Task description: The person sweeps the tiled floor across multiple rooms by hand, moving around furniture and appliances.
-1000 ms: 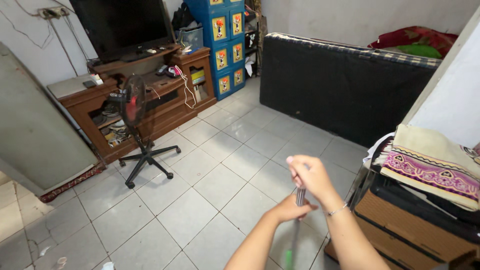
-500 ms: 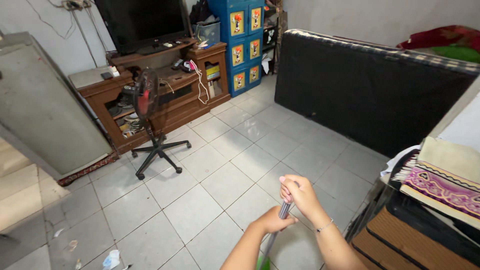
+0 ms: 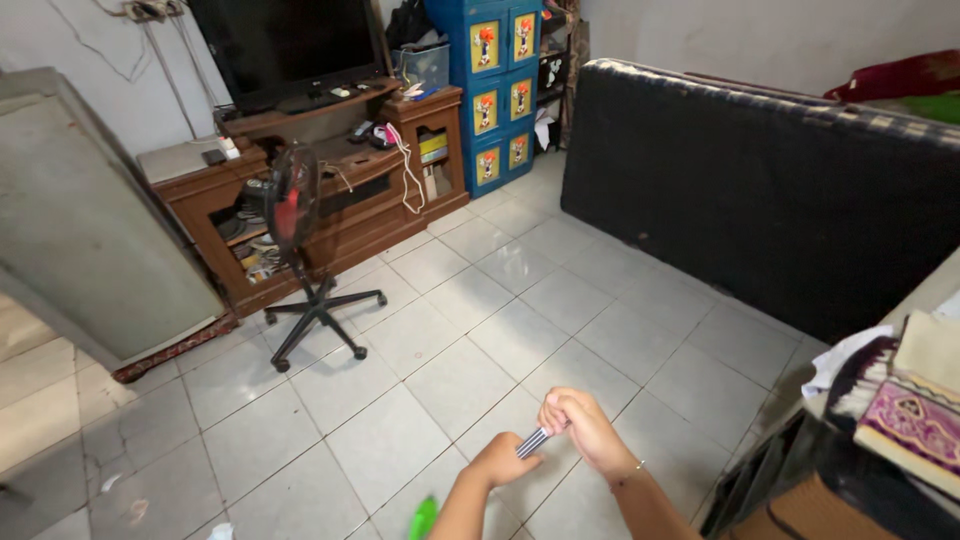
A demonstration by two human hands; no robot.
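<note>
Both my hands grip a thin striped metal handle [image 3: 532, 442] that slants down to the left, with a green part [image 3: 423, 517] at the bottom edge of the view. My right hand [image 3: 577, 425] holds the upper end, my left hand [image 3: 497, 462] wraps it just below. The handle's lower end is out of view. Pale floor tiles [image 3: 440, 380] lie under the hands.
A standing fan [image 3: 295, 215] on a wheeled base stands at the left, before a wooden TV cabinet [image 3: 320, 190]. A dark upright mattress [image 3: 780, 190] lines the right. Folded cloths [image 3: 915, 410] on boxes sit at the right edge. A grey door [image 3: 90, 240] stands left.
My hands and the handle have dropped lower and the handle now tilts more to the left. The view has shifted, so the cloth pile sits nearer the right edge.
</note>
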